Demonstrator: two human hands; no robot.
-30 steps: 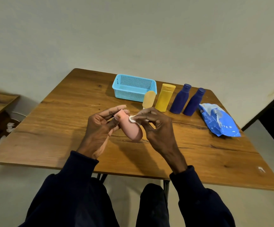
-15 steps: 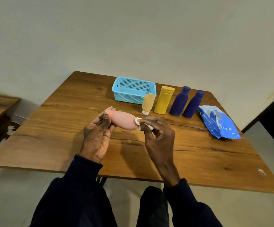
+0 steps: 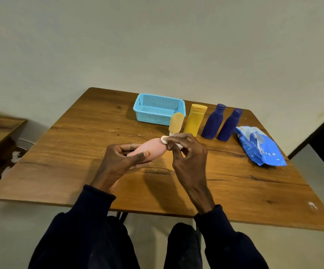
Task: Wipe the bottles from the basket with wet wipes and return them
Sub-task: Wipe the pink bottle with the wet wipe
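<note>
A pink bottle (image 3: 153,148) lies sideways above the table, gripped at its near end by my left hand (image 3: 123,162). My right hand (image 3: 186,152) pinches a small white wet wipe (image 3: 165,140) against the bottle's far end. Behind them stands a light blue mesh basket (image 3: 158,109) with nothing visible inside. To its right stand a pale orange tube (image 3: 176,123), a yellow bottle (image 3: 195,120) and two dark blue bottles (image 3: 213,122) (image 3: 229,125) in a row.
A blue wet-wipe pack (image 3: 260,148) lies torn open at the right of the wooden table (image 3: 79,152). A low wooden shelf (image 3: 0,131) stands to the left, with white crumpled bits below it. The wall is close behind the table.
The pink bottle has gone from upright to lying sideways in my left hand. My right hand with the wipe has moved to the bottle's far end.
</note>
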